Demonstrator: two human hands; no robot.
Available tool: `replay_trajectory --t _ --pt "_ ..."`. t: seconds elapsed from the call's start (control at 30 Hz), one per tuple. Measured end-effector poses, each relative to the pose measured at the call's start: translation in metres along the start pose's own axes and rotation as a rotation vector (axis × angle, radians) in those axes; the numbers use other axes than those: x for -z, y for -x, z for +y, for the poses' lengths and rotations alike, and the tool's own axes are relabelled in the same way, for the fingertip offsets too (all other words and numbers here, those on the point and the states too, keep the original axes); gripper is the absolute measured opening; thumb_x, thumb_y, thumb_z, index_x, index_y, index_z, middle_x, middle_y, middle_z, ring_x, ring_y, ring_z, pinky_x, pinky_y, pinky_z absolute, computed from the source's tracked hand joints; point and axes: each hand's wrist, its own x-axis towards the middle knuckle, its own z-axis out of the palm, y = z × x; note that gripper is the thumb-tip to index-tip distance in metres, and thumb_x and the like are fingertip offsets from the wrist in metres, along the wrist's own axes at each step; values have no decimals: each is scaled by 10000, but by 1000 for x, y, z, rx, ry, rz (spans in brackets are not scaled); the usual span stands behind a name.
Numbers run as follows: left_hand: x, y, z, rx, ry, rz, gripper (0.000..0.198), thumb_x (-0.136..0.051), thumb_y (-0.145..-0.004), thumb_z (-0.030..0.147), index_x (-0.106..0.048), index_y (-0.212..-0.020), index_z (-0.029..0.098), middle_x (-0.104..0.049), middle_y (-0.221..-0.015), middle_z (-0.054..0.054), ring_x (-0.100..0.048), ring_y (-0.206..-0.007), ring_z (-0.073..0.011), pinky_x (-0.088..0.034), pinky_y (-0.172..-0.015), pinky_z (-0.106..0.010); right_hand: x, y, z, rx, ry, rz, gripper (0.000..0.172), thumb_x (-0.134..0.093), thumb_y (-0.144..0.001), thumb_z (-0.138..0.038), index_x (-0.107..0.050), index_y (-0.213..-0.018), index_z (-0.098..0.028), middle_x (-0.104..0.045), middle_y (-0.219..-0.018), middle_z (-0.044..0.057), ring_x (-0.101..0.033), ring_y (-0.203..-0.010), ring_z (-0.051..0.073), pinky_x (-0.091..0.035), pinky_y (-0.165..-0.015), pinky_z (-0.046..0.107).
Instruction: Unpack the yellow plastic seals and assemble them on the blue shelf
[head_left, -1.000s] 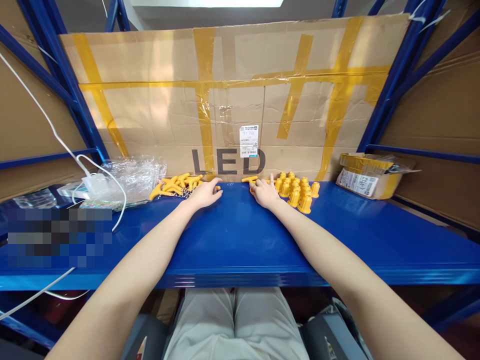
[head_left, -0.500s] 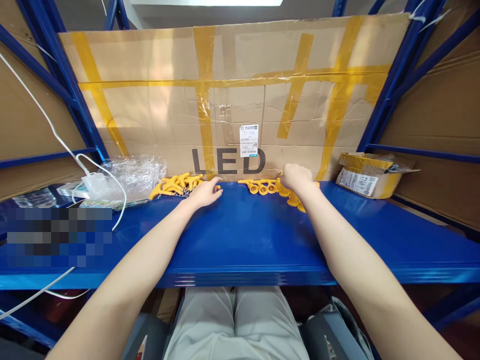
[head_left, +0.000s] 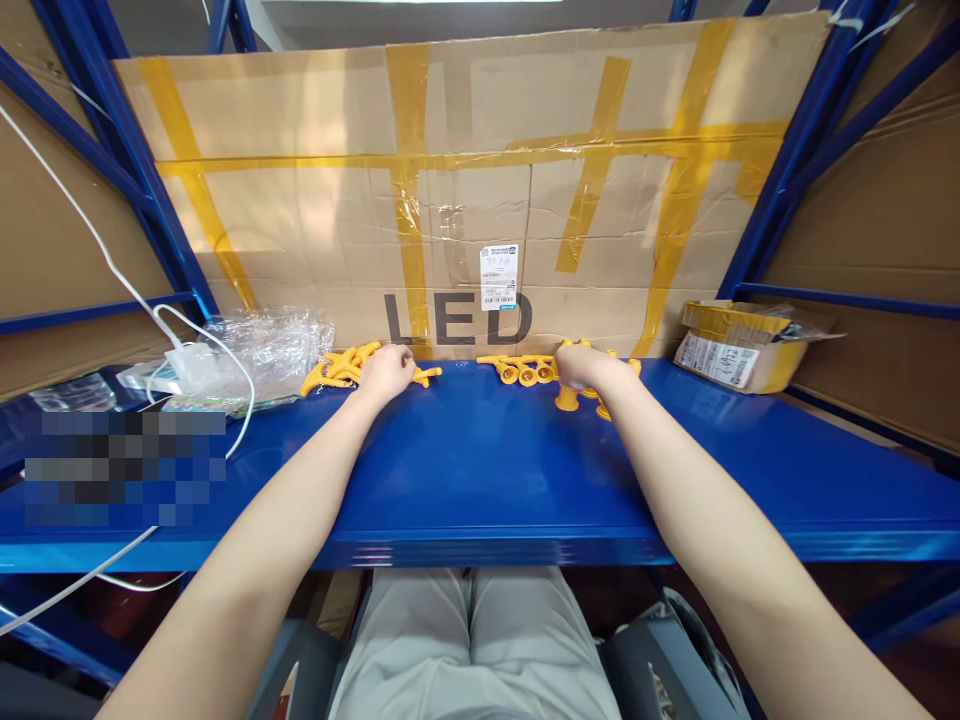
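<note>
Several yellow forked pieces (head_left: 341, 370) lay in a loose heap at the far left of the blue table (head_left: 450, 460). The left hand (head_left: 387, 370) was bent over the right end of this heap, with its fingers curled in. You could not tell if it had a piece in its grip. One yellow arm (head_left: 427, 374) poked out just to the right of that hand.

The right hand (head_left: 583, 366) was over some yellow cups (head_left: 568, 399) at the far right. Its back hid its fingertips, so you could not tell if it held a cup or only touched one. Between the hands, beside the cups, lay a short row of yellow pieces with round ends (head_left: 527, 376). Their round mouths faced the near side.

All these yellow things looked like hard, shiny plastic. They would likely be light, stiff and a bit slippery, and not easy to break. A good place to hold a forked piece would be its thick middle, and a cup would be best pinched around its sides.

A small open box (head_left: 731, 360) sat farther right. A crinkly clear bag (head_left: 270, 345) lay left of the heap.
</note>
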Motion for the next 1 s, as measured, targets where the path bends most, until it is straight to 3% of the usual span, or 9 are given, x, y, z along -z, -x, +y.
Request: replay_trajectory --t 0.1,0.33,0.5,0.63,0.83,1.0 --pt "-4 -4 -17 59 -43 44 299 -475 -819 206 -715 -993 165 -683 -1092 -121 -618 -1046 -272 -473 -907 -359 -5 2 -13 106 5 -66 111 -696 -732 -114 -708 -833 -160 -719 -826 109 -676 -772 241 -506 -651 303" --pt "-14 -7 -41 178 -40 -23 270 -525 -785 207 -738 -950 187 -641 -1183 -135 -532 -1180 -339 -429 -983 -478 -31 -4 -35 279 -294 35 76 -612 -831 -156 -624 -906 -153 -692 -966 65 -620 -818 146 -441 -678 212" --pt "-19 -7 -33 0 6 -30 307 -522 -825 334 -714 -1022 197 -617 -1246 -118 -500 -1215 -316 -395 -1028 -469 -44 -8 -39 278 -436 46 118 -659 -796 -208 -605 -887 -157 -665 -885 27 -592 -760 129 -432 -658 221" --pt "-26 -3 -24 -173 -30 -130 339 -510 -844 314 -676 -1120 210 -600 -1286 -104 -477 -1250 -301 -374 -1046 -458 -49 -9 -40 323 -486 -2 147 -693 -748 -217 -595 -845 -166 -650 -831 5 -590 -741 131 -433 -662 234" --pt "-28 1 -12 -152 -105 -189 218 -522 -858 309 -683 -958 202 -655 -1118 -116 -520 -1167 -320 -407 -962 -476 -53 -5 -48 334 -468 -141 212 -743 -708 -255 -576 -804 -168 -633 -751 -10 -594 -703 131 -430 -638 237" --pt "-23 2 -6 -97 -35 -60 174 -562 -835 333 -680 -868 209 -623 -1089 -102 -506 -1171 -309 -381 -967 -477 -55 -3 -51 342 -470 -192 213 -736 -717 -295 -575 -777 -169 -640 -753 -13 -598 -712 135 -427 -633 239"
